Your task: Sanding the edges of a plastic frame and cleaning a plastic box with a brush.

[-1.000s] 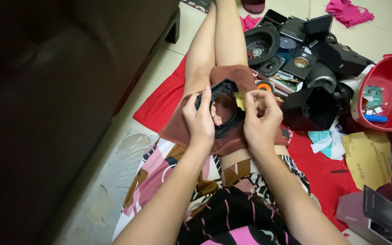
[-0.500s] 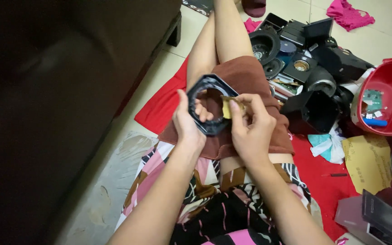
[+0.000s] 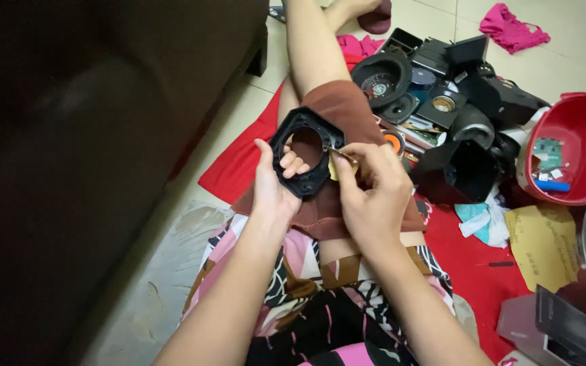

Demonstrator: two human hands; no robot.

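Tiled floor [image 3: 435,20] under red cloth [image 3: 239,169], speaker parts [image 3: 442,102].

black octagonal ring frame [image 3: 304,150], yellow scrap [image 3: 339,165] at its edge; brown shorts [image 3: 347,115]; red cloth [image 3: 239,163] mid-frame; red bowl [image 3: 581,146] right; pink rag [image 3: 510,27] upper right; top [image 3: 306,285] patterned pink, black, white, brown

Black octagonal ring frame [image 3: 304,153] — tilted upright above the lap — open-centred
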